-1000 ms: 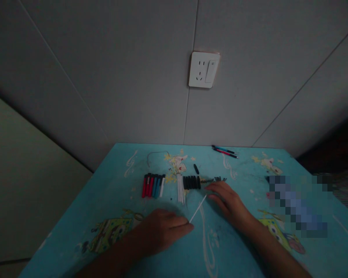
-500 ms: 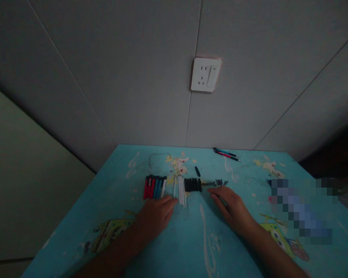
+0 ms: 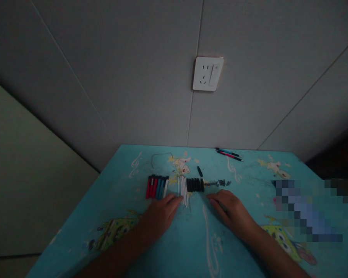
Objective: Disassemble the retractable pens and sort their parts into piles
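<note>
My left hand (image 3: 161, 211) has its fingers drawn together, fingertips on the lower part of a row of thin white pen refills (image 3: 183, 187). Left of the refills lie several red, blue and white pen barrels (image 3: 156, 188) with dark ends, side by side. To their right is a row of short black pen grips (image 3: 195, 185). My right hand (image 3: 230, 208) rests on the table just below and right of the grips, thumb and fingers closed; anything between the fingertips is too small to make out. Small dark parts (image 3: 222, 182) lie above that hand.
A single black grip (image 3: 200, 171) lies behind the row. Two assembled pens (image 3: 229, 154), blue and red, are near the wall. A blurred-out bluish object (image 3: 306, 210) is at the right. The blue patterned tabletop (image 3: 188, 247) meets a wall with a socket (image 3: 208, 74).
My left fingertips have shifted right onto the refills, which now lie slightly slanted. My right fingertips have drawn slightly lower, away from the small dark parts. The view has shifted a little.
</note>
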### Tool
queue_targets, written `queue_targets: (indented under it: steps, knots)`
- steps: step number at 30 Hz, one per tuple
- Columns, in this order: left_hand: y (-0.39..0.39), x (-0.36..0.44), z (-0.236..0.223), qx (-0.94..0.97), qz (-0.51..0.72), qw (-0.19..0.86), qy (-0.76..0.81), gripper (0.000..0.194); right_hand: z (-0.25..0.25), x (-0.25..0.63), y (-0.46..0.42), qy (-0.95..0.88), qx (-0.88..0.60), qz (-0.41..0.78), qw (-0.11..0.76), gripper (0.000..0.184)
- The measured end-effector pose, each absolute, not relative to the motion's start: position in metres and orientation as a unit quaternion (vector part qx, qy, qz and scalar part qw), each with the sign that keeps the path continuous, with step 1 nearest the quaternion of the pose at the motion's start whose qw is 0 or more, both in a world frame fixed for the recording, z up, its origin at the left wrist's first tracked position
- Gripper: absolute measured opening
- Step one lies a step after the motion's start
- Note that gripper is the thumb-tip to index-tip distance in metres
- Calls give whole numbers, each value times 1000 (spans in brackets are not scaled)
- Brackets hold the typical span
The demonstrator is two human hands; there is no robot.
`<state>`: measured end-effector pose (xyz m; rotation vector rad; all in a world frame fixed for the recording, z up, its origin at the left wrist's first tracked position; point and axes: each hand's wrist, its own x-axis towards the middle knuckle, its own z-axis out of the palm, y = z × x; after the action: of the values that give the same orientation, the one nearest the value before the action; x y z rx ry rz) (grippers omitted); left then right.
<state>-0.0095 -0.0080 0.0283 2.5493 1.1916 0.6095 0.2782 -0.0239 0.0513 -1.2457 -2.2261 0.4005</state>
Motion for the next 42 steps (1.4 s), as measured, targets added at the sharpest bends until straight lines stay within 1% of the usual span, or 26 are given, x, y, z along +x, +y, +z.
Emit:
queue_targets:
  steps: [4, 6, 9, 12, 16, 17, 19, 22, 25, 27, 30, 33, 35, 38, 42]
  knots:
    - [-13, -7, 34, 865, 284, 173, 376, 24, 52, 267, -28, -833, -446, 182, 273, 22]
    - [-17, -7, 41, 866, 333, 191, 321, 21, 53, 257, -32, -835, -431, 211, 270, 21]
    - [-22, -7, 53, 860, 404, 239, 201, 22, 56, 239, -40, -840, -400, 257, 260, 21]
    - [-27, -6, 60, 818, 462, 305, 156, 15, 61, 222, -50, -846, -368, 292, 251, 27]
    - [-33, -2, 57, 792, 462, 361, 169, 14, 61, 207, -62, -855, -326, 315, 254, 40]
    - [-35, -1, 55, 788, 458, 375, 172, 13, 61, 206, -64, -853, -321, 318, 260, 40]
    - [-36, 0, 51, 780, 457, 392, 173, 13, 59, 206, -65, -846, -324, 323, 273, 33]
    - [-35, -2, 45, 769, 470, 389, 192, 13, 58, 212, -62, -825, -352, 335, 287, 21]
    - [-29, -7, 42, 788, 451, 352, 228, 12, 60, 220, -55, -791, -395, 342, 318, 15]
    - [-24, -9, 39, 808, 424, 315, 262, 14, 60, 226, -50, -762, -430, 341, 344, 14]
    - [-20, -9, 33, 824, 374, 269, 330, 15, 58, 235, -45, -718, -482, 324, 383, 18]
    - [-20, -5, 25, 829, 334, 242, 377, 16, 56, 239, -43, -692, -512, 303, 409, 18]
    - [-20, -2, 21, 831, 314, 247, 387, 16, 56, 238, -44, -691, -507, 293, 424, 16]
    - [-20, 1, 18, 835, 287, 262, 389, 11, 59, 234, -46, -704, -473, 288, 444, 14]
    - [-19, 2, 16, 835, 282, 253, 398, 11, 63, 231, -49, -735, -427, 304, 429, 13]
